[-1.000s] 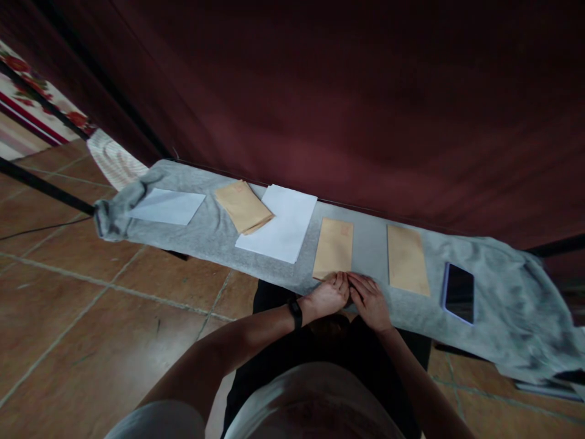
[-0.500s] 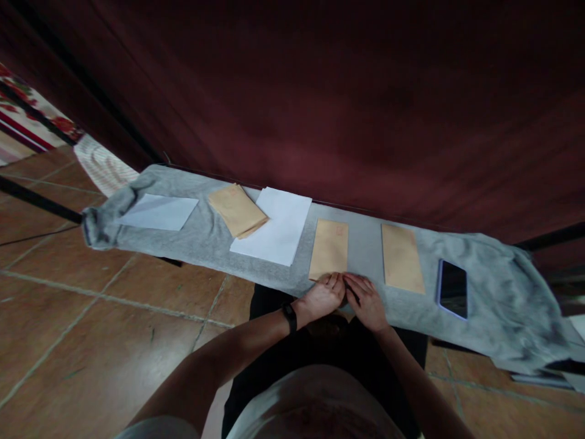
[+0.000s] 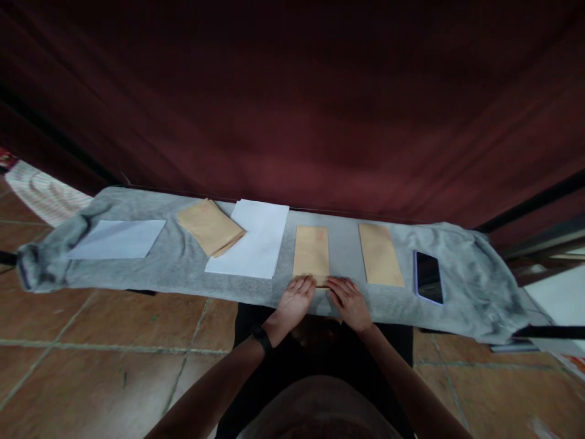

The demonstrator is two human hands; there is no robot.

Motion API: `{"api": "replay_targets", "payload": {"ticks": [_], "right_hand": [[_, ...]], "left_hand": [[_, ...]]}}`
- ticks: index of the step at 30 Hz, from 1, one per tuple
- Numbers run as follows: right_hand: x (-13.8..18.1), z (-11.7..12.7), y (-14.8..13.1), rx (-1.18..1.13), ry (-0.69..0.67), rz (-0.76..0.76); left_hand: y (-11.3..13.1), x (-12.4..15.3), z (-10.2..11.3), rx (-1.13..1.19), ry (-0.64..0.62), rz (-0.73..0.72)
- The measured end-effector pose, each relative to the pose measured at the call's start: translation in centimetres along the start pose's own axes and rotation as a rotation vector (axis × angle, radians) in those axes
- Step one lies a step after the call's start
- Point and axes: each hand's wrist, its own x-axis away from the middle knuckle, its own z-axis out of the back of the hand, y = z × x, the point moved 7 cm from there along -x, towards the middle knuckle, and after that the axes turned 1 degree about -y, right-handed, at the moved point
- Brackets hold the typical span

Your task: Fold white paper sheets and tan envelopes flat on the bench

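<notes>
A tan paper envelope (image 3: 311, 249) lies lengthwise before me on a grey cloth, with a small red print at its upper right. My left hand (image 3: 295, 299) has its fingers bent over the near left corner. At the near right corner, the fingers of my right hand (image 3: 350, 302) press the same edge. Both hands grip this near end, where a dark line shows along the fold; the thumbs are mostly hidden. A second tan envelope (image 3: 381, 255) lies to the right, apart from my hands.
A grey cloth (image 3: 183, 277) covers the narrow table. White paper sheets (image 3: 256, 244) lie left of the envelope, partly under a stack of tan envelopes (image 3: 209, 225). Another white sheet (image 3: 119, 239) is far left. A phone (image 3: 428, 277) lies right. A dark red curtain (image 3: 292, 122) hangs behind.
My hands have moved apart from near the envelope's right corner to both near corners, the left hand shifting leftward. The view has turned, so the table sits more level.
</notes>
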Motion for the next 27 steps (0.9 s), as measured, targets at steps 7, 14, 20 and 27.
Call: {"api": "replay_targets", "payload": {"ticks": [7, 14, 20, 27], "right_hand": [[0.1, 0.0, -0.2, -0.015, 0.05, -0.041], [0.9, -1.4, -4.6, 0.066, -0.03, 0.086], [1.0, -1.6, -4.8, 0.143, 0.012, 0.002], [1.1, -1.8, -4.6, 0.114, 0.055, -0.043]], "left_hand": [[-1.9, 0.1, -0.1, 0.077, 0.095, 0.135], [-1.8, 0.0, -0.4, 0.048, 0.073, 0.167], [-0.9, -1.7, -0.7, 0.059, 0.082, 0.121], [-1.8, -7.2, -2.9, 0.076, -0.05, 0.098]]}}
